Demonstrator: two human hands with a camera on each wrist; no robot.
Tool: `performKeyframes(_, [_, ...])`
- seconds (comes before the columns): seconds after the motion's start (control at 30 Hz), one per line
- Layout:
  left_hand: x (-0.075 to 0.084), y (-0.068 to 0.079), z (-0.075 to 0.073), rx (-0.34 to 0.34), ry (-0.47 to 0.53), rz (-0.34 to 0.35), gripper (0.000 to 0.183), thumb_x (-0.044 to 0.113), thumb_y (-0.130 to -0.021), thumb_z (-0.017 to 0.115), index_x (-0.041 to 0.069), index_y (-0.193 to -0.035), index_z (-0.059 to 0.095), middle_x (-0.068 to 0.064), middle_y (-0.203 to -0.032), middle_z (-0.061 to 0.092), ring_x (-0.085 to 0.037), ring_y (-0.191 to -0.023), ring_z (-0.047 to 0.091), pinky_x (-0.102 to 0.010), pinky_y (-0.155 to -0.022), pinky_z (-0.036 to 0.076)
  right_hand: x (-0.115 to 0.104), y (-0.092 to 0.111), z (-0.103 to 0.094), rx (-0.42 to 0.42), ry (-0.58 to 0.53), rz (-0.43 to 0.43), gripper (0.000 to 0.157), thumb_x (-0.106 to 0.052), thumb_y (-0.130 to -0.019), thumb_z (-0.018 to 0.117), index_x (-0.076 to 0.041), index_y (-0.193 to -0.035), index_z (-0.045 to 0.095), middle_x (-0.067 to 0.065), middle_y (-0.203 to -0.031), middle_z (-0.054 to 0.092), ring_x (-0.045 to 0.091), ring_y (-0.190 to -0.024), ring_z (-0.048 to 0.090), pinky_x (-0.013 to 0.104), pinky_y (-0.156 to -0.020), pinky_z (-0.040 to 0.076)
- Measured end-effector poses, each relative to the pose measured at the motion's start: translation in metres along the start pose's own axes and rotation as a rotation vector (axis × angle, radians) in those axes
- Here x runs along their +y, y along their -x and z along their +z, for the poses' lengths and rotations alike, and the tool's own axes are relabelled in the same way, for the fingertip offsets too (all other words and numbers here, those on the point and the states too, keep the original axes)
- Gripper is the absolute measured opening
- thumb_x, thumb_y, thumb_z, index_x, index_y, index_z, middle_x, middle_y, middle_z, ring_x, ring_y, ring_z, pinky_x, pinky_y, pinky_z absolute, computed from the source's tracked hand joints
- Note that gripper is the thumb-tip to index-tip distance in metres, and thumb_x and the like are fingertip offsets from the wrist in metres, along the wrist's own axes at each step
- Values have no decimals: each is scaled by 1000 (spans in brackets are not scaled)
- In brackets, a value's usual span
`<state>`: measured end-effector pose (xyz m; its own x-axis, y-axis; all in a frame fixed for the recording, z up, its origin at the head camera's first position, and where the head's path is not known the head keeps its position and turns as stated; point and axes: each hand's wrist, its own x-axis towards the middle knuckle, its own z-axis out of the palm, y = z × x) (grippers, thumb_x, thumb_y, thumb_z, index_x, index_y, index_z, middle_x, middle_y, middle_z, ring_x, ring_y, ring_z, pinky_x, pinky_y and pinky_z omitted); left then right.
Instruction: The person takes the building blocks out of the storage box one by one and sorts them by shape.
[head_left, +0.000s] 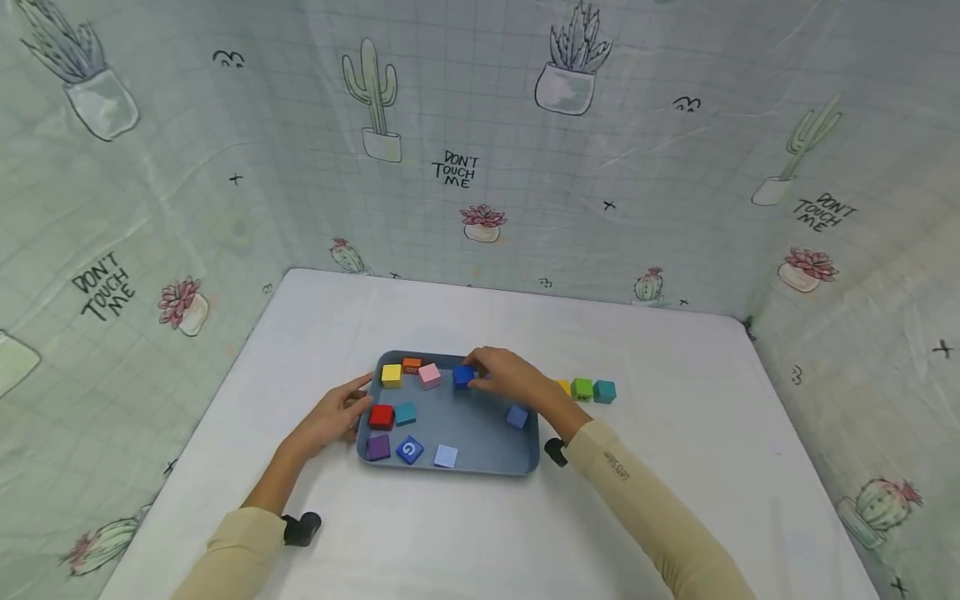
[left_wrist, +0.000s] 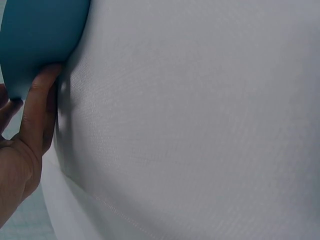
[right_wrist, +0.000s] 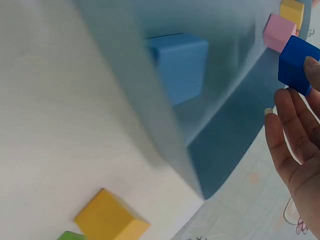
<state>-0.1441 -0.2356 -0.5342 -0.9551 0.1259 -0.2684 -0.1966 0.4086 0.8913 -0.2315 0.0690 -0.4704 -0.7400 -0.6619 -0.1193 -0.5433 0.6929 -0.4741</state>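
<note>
Dark blue block (head_left: 462,377) near centre of frame, at the upper part of the grey-blue tray (head_left: 480,433); pinched between thumb and fingers of the right hand (head_left: 508,372). Whether it touches the tray floor, cannot tell. Left hand (head_left: 330,418), left of centre, lays fairly straight fingers against the tray's left side, not clenched. Inside the tray: pink block (head_left: 430,377), orange block (head_left: 412,366) and yellow block (head_left: 392,377) toward upper left; red block (head_left: 381,417) and teal block (head_left: 405,414) mid-left; purple block (head_left: 378,447), lettered blue block (head_left: 409,450) and pale blue block (head_left: 446,456) lower down; periwinkle block (head_left: 517,417) at right. Outside, right of centre on the white table (head_left: 660,467): amber block (right_wrist: 111,217), green block (head_left: 582,389), blue-green block (head_left: 604,392), in a row. Progress, my reading: partway; 1 block in handling, 9 others in the tray, at least 3 lined up outside; direction of transfer unclear. Writing: "G" on the lettered blue block; "LET'S SLIM", probably, on the right sleeve (head_left: 637,492); "DON'T TOUCH ME" 3 times on the backdrop (head_left: 525,175).
</note>
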Motion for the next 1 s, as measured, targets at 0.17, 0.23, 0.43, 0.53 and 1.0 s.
performKeyframes(0.17, [0, 1, 0, 3, -19, 1, 56, 23, -99, 48, 13, -150, 26, -26, -130, 42, -37, -110, 50, -37, -69, 56, 6, 7, -1, -7, 1, -2, 34, -18, -89, 67, -7, -120, 58, 2, -110, 61, 16, -99, 58, 24, -84, 49])
performKeyframes(0.23, [0, 1, -1, 3, -25, -1, 56, 23, -99, 48, 13, -150, 25, -26, -130, 42, -37, -110, 51, -37, -69, 56, 8, 10, -1, -7, 5, 0, 35, -18, -89, 67, -7, -120, 58, 2, -111, 61, 16, -100, 58, 24, -84, 49])
performKeyframes(0.43, [0, 1, -1, -1, -20, -7, 57, 23, -99, 48, 13, -150, 25, -26, -130, 42, -37, -109, 50, -37, -69, 56, 15, 18, -4, 8, 2, 34, 35, -18, -89, 67, -7, -120, 58, 3, -113, 61, 16, -100, 58, 27, -84, 49])
performKeyframes(0.53, [-1, 0, -1, -3, -9, -2, 57, 22, -100, 48, 12, -150, 24, -27, -130, 41, -37, -110, 50, -37, -69, 56, 18, 21, -6, 3, -2, 33, 36, -18, -89, 67, -5, -121, 57, 4, -113, 61, 17, -100, 59, 27, -84, 49])
performKeyframes(1.0, [5, -1, 0, -14, -1, -18, 58, 23, -100, 48, 13, -151, 23, -27, -132, 39, -39, -113, 49, -38, -70, 56, 31, 39, -16, 36, -10, 89, 35, -17, -87, 69, -6, -119, 58, 2, -110, 62, 16, -97, 59, 27, -83, 50])
